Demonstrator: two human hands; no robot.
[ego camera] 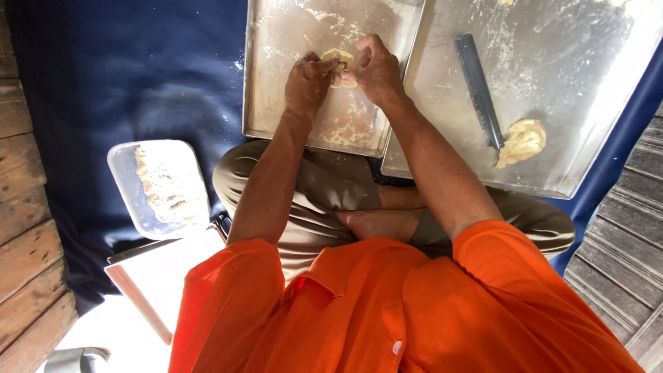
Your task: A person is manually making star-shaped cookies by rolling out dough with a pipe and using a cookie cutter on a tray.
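Note:
Both my hands meet over a floured metal tray (276, 103) in front of my crossed legs. My left hand (307, 81) and my right hand (376, 69) pinch a small pale piece of dough (337, 56) between their fingers, just above the tray's surface. The fingers cover part of the dough. My arms in orange sleeves reach forward from the bottom of the view.
A second metal tray (587, 103) on the right carries a lump of dough (523, 141) and a long dark metal bar (478, 90). A clear plastic container (124, 190) with floury crumbs and a white box (159, 276) lie at the left on a dark blue mat (138, 69). Wooden planks (27, 207) flank both sides.

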